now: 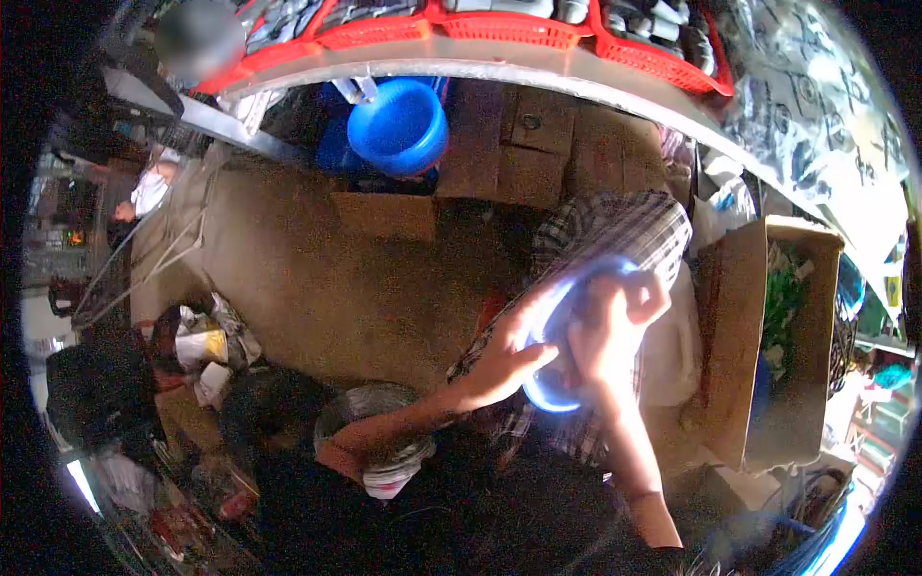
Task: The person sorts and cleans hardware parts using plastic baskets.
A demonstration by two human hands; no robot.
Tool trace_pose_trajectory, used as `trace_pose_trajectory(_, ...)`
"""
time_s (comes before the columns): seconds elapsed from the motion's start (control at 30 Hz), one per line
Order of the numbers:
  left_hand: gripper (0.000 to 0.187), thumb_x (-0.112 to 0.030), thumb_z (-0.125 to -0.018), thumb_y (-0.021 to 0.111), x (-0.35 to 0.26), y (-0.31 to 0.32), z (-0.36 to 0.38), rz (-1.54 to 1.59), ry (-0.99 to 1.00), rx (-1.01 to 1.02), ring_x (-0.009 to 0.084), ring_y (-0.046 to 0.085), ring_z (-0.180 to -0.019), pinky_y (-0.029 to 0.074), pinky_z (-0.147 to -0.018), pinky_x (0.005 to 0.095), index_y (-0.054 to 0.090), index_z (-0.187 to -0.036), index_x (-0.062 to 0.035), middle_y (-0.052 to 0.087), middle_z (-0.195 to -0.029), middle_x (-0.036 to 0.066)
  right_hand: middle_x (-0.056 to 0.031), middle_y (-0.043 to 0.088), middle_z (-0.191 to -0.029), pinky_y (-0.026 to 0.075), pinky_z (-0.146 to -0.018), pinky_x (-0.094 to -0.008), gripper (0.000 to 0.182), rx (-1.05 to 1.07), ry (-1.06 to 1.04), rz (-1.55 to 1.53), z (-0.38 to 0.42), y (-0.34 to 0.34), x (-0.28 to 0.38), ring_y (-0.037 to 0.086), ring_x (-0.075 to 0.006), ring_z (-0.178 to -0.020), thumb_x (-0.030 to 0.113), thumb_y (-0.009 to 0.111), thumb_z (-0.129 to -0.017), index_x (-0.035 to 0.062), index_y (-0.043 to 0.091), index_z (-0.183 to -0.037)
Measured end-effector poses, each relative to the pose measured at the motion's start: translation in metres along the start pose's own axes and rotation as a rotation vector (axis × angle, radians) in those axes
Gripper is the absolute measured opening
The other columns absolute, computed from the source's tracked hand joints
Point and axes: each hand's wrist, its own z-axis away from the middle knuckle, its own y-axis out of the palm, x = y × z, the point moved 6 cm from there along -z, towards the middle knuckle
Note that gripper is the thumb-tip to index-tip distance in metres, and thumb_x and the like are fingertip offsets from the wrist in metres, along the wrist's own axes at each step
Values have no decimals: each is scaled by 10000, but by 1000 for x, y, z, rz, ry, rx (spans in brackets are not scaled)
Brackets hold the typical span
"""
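Note:
A round bluish-white object (pixel 555 386), overexposed and blurred, is held between my two hands above a plaid cloth (pixel 615 226) that spreads over my lap area. My left hand (pixel 514 355) grips its left edge, thumb pointing inward. On the right side, my right hand (pixel 615 322) is bent over the object's upper part, with its fingers curled. What lies inside the object is hidden by the glare and by my right hand.
Red baskets (pixel 519 29) line a shelf (pixel 403 65) at the top. Beneath it are a blue bucket (pixel 397 130) and cardboard boxes (pixel 533 144). An open carton (pixel 725 336) stands right, a metal pail (pixel 370 398) lower left. Another person (pixel 151 192) is far left.

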Motion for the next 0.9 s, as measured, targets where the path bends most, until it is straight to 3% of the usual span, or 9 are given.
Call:
trace_pose_trajectory(0.17,601,-179,-718,514,-39,9,-27,-80,343,-37,239,338,-1183,213,-1009,359,328,-1241,54,361,-1274,172,-159,405,-1027,383,-793,-428,446,182,192,86,-24,-15,4,420,-349,-943,1,602,-513,118,491,-929)
trace_pose_trajectory(0.33,517,-235,-741,483,-36,33,-48,-497,531,101,257,494,-1021,365,-893,366,428,-1180,33,476,-1165,181,-73,400,-870,341,-804,-280,290,-120,418,-836,4,-6,2,390,-153,-866,6,465,-649,22,403,-932)
trace_pose_trajectory(0.5,572,-126,-675,488,-5,41,-30,-289,419,8,249,393,-1145,302,-964,358,381,-1210,46,398,-1233,199,-141,433,-872,345,-786,-386,303,-672,25,-106,-31,-53,3,421,-295,-859,60,532,-540,32,450,-831)
trace_pose_trajectory(0.6,538,-102,-657,491,4,24,-26,-156,271,-278,220,464,-1017,377,-897,333,411,-1173,26,434,-1187,162,-119,448,-857,355,-763,-385,279,-805,-105,92,-40,-71,-23,449,-280,-821,71,556,-562,43,474,-827)
trace_pose_trajectory(0.63,471,-119,-677,494,1,6,-26,-78,245,-425,206,484,-960,405,-866,323,449,-1126,16,458,-1149,142,-94,461,-814,410,-755,-394,249,-900,-123,230,-41,-85,-32,478,-251,-777,26,579,-621,44,467,-843)
trace_pose_trajectory(0.67,372,-146,-711,489,12,-31,-25,148,182,-584,197,486,-927,422,-838,335,471,-1054,-2,470,-1099,124,-115,501,-827,480,-731,-400,263,-1014,-156,-408,-43,-96,-58,533,-256,-764,-13,590,-686,43,432,-888)
trace_pose_trajectory(0.73,183,-228,-801,451,-7,-93,-46,472,353,-647,182,481,-889,448,-801,426,493,-867,-62,475,-953,77,-160,524,-896,519,-699,-403,321,-966,-211,-37,-31,-144,-72,567,-296,-780,7,602,-717,39,390,-955)
trace_pose_trajectory(0.8,263,-239,-826,396,-56,-126,-61,346,533,-700,186,490,-829,419,-833,525,476,-996,-55,465,-924,46,-163,521,-922,514,-709,-391,347,-998,-119,245,-6,-180,-82,565,-292,-799,64,634,-717,29,398,-968)
trace_pose_trajectory(0.9,369,-225,-802,421,-38,-277,-88,279,509,-1032,237,521,-811,438,-749,447,446,-1122,-43,514,-842,69,-148,524,-945,489,-747,-380,345,-1000,-37,297,32,-212,-108,551,-278,-838,130,671,-715,13,445,-949)
